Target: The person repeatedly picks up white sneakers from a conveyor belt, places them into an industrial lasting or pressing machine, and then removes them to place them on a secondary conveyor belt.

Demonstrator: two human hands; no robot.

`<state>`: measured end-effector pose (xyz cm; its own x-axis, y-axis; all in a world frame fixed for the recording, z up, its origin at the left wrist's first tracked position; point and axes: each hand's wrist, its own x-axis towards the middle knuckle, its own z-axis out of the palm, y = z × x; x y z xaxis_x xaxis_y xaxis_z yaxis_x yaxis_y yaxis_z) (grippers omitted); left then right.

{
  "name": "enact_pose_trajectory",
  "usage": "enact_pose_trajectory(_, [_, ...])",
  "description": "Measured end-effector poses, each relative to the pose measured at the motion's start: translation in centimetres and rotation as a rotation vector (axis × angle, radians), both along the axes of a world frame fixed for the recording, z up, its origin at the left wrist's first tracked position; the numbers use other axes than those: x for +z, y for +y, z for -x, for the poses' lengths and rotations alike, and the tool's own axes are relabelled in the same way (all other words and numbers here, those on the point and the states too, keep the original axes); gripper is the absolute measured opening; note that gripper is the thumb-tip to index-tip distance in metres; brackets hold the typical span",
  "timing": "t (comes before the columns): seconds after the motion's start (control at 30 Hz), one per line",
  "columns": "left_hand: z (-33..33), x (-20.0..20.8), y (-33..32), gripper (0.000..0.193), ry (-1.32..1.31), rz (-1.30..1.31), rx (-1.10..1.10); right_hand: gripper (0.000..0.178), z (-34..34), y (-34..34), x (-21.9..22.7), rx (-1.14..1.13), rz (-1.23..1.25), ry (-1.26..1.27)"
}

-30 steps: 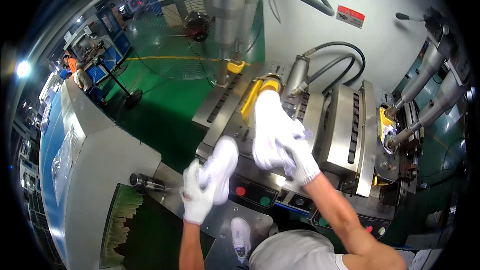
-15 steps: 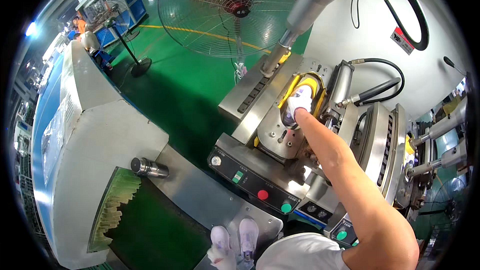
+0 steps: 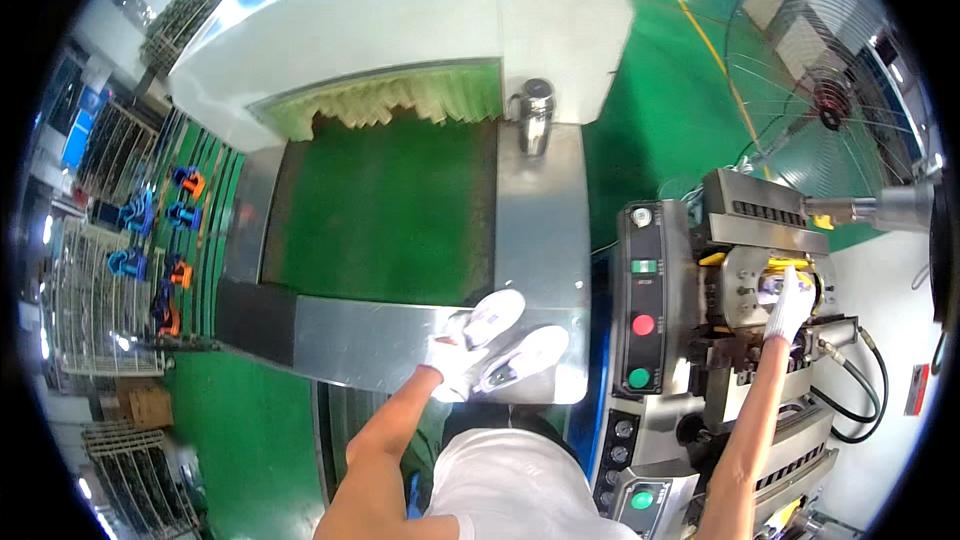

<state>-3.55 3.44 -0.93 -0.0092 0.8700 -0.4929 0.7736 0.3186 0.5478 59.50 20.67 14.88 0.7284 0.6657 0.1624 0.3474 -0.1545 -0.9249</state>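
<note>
At the metal ledge, my left hand [image 3: 455, 364], in a white glove, is closed on the heel end of a white sneaker [image 3: 497, 313]. Beside it lies a second white sneaker [image 3: 530, 355] with a dark opening. My right arm reaches out to a press machine [image 3: 725, 285] on the right. There my gloved right hand [image 3: 791, 308] grips a white and purple shoe [image 3: 770, 289] seated in a yellow-edged holder [image 3: 788, 265]. Its fingers partly cover that shoe, and their tips are hard to make out.
A steel flask [image 3: 536, 118] stands on the ledge beside a green conveyor belt [image 3: 390, 210] under a fringed curtain [image 3: 400, 100]. The control panel [image 3: 642, 300] carries red and green buttons. A large fan [image 3: 830, 100] stands beyond the machine. Racks [image 3: 95, 280] line the left.
The view has swung left, bringing the conveyor and ledge to the middle. My left arm and the two sneakers now show fully. My right hand stays at the shoe in the machine.
</note>
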Motion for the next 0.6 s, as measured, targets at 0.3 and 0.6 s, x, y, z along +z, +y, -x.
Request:
enact_pose_trajectory(0.3, [-1.8, -2.5, 1.3, 0.087, -0.117, -0.217, -0.134, 0.099, 26.0, -20.7, -11.0, 0.243, 1.067, -1.326])
enact_pose_trajectory(0.6, [0.4, 0.3, 5.5, 0.047, -0.641, -0.040, -0.174, 0.098, 40.6, -21.9, -14.8, 0.340, 0.958, -0.015])
